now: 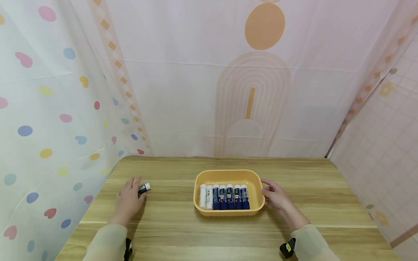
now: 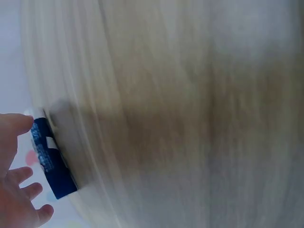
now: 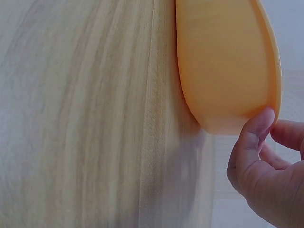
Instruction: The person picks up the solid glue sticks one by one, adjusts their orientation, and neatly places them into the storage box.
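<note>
At the left of the table, a glue stick (image 1: 143, 188) with a dark blue body and white cap lies sideways, its cap end pointing right. My left hand (image 1: 129, 198) is over it with the thumb and forefinger on either side. In the left wrist view the thumb meets the blue glue stick (image 2: 52, 159) near its upper end, while the other fingers are spread apart. A yellow plastic basket (image 1: 225, 213) sits right of centre. My right hand (image 1: 275, 195) pinches its right rim, thumb and fingers on either side of the wall (image 3: 228, 71).
Inside the basket, several blue glue sticks (image 1: 230, 197) and two white ones (image 1: 206, 197) lie side by side in a row. The wooden table (image 1: 183, 239) ends at a patterned curtain (image 1: 183, 108) behind, with more cloth at the left and right.
</note>
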### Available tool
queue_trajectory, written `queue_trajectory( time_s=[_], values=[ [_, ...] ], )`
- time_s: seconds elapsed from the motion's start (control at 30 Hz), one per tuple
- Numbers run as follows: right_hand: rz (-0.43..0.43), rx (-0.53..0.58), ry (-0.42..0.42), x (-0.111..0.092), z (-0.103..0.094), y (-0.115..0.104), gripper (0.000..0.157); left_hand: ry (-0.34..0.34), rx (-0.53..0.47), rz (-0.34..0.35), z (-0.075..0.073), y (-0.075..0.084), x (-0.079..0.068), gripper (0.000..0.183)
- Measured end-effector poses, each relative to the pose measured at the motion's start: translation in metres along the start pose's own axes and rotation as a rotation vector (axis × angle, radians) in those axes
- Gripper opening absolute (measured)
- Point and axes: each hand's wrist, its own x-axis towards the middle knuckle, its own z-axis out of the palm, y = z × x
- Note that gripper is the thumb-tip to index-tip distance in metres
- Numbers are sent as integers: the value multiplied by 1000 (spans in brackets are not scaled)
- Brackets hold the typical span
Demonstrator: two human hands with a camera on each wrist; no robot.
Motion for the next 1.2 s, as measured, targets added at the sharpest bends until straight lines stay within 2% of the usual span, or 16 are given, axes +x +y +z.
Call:
queue_trajectory(
  time_s=[0.2, 0.47, 0.6, 0.77, 0.9, 1.2],
  values=[
    [5, -11, -4, 1, -1, 0, 46, -66, 44, -27, 7, -2, 5, 60],
    [-1, -11, -7, 1, -1, 0, 47, -106, 77, -47, 9, 0, 11, 52],
    [3, -6, -1, 1, 0, 1, 47, -112, 91, -33, 9, -1, 10, 51],
    [5, -10, 3, 1, -1, 1, 46, -78, 120, 10, 7, 1, 10, 49],
    [13, -15, 12, 0, -1, 0, 46, -55, 120, 13, 6, 3, 10, 53],
    [7, -11, 7, 2, -1, 1, 46, 61, -11, 4, 5, 6, 9, 64]
  ],
)
